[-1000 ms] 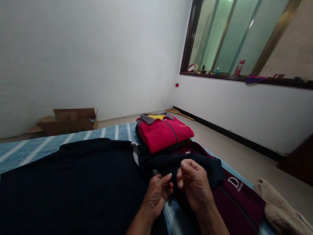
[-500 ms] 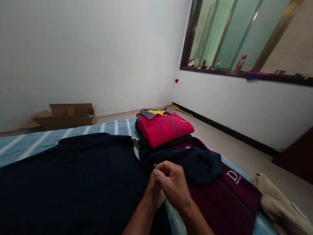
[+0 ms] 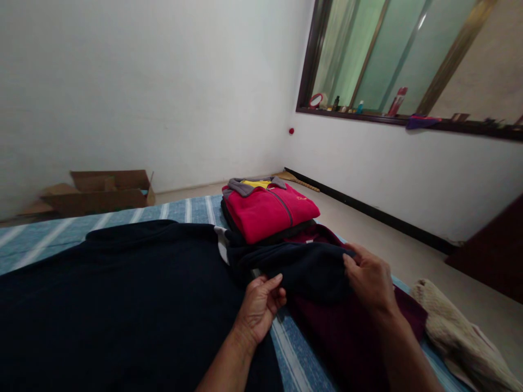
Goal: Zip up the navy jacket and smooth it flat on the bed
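Note:
A navy long-sleeved garment (image 3: 134, 294) lies spread on the bed, its sleeve (image 3: 310, 267) stretched out to the right across a folded maroon garment (image 3: 335, 337). At the cuff end of that sleeve, my right hand (image 3: 370, 277) is closed, with thumb and fingers pinching the fabric. My left hand (image 3: 263, 305) is palm up beside the near edge of the sleeve, close to the shoulder. Its fingers are loosely curled, thumb apart, and no cloth shows between them. A folded pink zip jacket (image 3: 273, 212) with a grey collar tops a stack just beyond the sleeve.
Blue-and-white striped bedding (image 3: 196, 209) covers the bed. A beige fleecy item (image 3: 449, 332) lies at the right edge. On the floor by the wall stands an open cardboard box (image 3: 102, 196). Small bottles and a red-framed mirror (image 3: 316, 100) line the window sill.
My hands, together before, have separated. The right one moved right and took hold of the sleeve's cuff end; the left one stayed near the sleeve and its fingers loosened. The view shifted slightly.

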Motion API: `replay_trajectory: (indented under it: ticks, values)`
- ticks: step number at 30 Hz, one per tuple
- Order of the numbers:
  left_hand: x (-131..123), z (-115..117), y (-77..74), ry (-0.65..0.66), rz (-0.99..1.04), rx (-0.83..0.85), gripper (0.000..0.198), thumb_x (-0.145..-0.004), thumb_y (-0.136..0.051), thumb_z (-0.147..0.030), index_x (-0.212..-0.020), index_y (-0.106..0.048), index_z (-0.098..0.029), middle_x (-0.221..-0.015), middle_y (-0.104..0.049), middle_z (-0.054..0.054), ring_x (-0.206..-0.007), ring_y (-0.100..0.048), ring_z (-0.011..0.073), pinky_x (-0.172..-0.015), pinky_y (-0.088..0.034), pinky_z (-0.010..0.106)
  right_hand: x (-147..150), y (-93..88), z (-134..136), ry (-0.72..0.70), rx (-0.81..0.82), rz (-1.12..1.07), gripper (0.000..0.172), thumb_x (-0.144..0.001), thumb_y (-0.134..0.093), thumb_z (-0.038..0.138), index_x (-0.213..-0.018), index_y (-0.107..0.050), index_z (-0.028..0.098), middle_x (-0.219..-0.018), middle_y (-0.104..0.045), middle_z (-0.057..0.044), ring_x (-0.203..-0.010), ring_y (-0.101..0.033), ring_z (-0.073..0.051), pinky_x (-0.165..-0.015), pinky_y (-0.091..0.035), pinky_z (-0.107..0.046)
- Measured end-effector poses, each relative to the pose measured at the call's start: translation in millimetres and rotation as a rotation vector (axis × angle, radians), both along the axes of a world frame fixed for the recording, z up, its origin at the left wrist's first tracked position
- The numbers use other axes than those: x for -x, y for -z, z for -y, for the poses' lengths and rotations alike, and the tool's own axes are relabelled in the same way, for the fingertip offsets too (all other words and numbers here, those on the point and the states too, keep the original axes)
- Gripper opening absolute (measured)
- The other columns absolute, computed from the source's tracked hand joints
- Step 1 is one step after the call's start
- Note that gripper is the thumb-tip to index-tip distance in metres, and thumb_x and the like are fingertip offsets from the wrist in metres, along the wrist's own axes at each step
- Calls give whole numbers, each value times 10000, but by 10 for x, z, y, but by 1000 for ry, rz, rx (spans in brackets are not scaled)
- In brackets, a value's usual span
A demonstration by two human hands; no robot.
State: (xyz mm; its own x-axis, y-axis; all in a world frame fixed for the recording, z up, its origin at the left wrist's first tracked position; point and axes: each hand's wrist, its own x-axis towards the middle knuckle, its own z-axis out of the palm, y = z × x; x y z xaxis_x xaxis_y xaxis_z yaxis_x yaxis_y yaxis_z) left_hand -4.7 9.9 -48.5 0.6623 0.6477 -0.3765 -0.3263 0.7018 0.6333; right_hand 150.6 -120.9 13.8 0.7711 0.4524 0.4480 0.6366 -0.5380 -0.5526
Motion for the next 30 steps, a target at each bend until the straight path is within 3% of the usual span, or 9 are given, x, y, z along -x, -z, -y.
replay_trajectory:
  ticks: [5,14,22,30]
  values:
    - [2,4,-25,-2,-10,0,211,-672,-685,-65,-681,-490,-146,-562,-562,-34,-434,-545,81,-420,-457,191,-130,77,9,-97,34,9,366,-765,-474,338,-1063,-653,221,-750,-689,-39,-648,-609,-198,-593,-434,-295]
    - [-4,2,-57,-1,-28,-13,191,-707,-641,-45,-689,-480,-147,-567,-555,-35,-433,-541,78,-422,-465,194,-155,3,-26,-66,99,52,298,-778,-464,305,-960,-690,238,-786,-702,-51,-701,-625,-205,-650,-422,-295]
    - [-21,-3,-59,5,-16,-18,193,-699,-644,-46,-665,-481,-143,-565,-565,-24,-430,-545,81,-419,-470,193,-170,-165,169,73,-108,39,282,-743,-471,300,-849,-695,166,-655,-671,-52,-593,-609,-189,-611,-433,-290]
    - [-41,-15,-50,12,-18,-22,184,-707,-629,-36,-675,-479,-139,-553,-550,-31,-430,-542,77,-420,-482,197,-100,-232,313,29,-250,-57,261,-771,-519,365,-832,-682,171,-529,-606,11,-430,-544,-135,-527,-438,-264]
